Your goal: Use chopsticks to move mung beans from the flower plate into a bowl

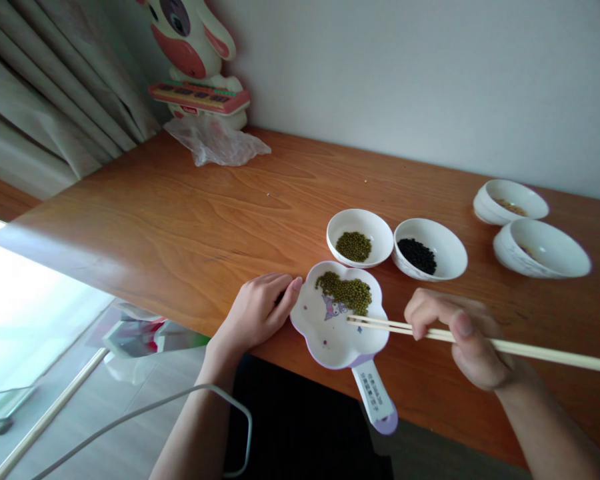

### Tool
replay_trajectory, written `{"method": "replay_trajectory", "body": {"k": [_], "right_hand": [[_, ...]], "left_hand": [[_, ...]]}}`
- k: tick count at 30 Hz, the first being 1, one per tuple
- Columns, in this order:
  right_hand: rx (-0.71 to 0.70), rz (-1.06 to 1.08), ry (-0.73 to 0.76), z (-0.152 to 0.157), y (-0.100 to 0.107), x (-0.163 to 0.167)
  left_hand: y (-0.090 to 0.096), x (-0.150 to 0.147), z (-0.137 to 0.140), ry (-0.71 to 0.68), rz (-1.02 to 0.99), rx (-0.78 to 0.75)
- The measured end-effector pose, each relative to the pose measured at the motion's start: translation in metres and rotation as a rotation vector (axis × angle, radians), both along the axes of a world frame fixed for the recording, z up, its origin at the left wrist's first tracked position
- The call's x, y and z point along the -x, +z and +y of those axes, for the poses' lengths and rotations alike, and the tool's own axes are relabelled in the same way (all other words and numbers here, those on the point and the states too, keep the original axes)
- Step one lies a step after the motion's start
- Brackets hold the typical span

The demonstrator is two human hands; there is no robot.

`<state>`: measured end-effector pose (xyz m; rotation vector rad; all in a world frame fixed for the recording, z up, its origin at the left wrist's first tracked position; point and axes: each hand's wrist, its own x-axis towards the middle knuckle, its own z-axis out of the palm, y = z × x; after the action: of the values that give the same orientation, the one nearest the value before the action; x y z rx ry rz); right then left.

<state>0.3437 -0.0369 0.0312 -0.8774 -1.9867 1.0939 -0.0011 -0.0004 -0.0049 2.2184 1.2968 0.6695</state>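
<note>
A flower-shaped white bowl with a lilac rim and a handle point(325, 347) sits at the table's front edge, its labelled handle jutting past the edge. Green mung beans point(347, 293) lie in its upper part, over a cartoon print. My left hand point(263, 307) is closed at the bowl's left rim, thumb against it; its other fingertips are hidden. In my right hand point(463, 337) is a pair of chopsticks point(545, 352), their tips close together inside the bowl just below the beans. Whether the tips pinch a bean is too small to tell.
Behind the flower bowl stand a white bowl of mung beans point(337, 233) and a white bowl of black beans point(450, 253). Two more white bowls point(485, 207) are at the right. A plastic bag point(220, 143) and a toy keyboard point(200, 97) stand back left. A cable point(145, 407) crosses the lower left.
</note>
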Motion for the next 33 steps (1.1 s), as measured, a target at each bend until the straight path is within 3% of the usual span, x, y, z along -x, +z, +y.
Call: {"method": "replay_trajectory", "body": {"k": [11,21,33], "right_hand": [[-0.025,0.140,-0.072,0.000,-0.004,0.000],[0.022,0.106,-0.054,-0.001,-0.015,0.013],[-0.017,0.068,-0.026,-0.001,-0.020,0.017]], "left_hand": [[0.000,0.000,0.000,-0.001,0.002,-0.004],[-0.001,0.000,0.000,0.008,0.021,-0.002],[-0.001,0.001,0.000,0.002,0.026,0.004]]}}
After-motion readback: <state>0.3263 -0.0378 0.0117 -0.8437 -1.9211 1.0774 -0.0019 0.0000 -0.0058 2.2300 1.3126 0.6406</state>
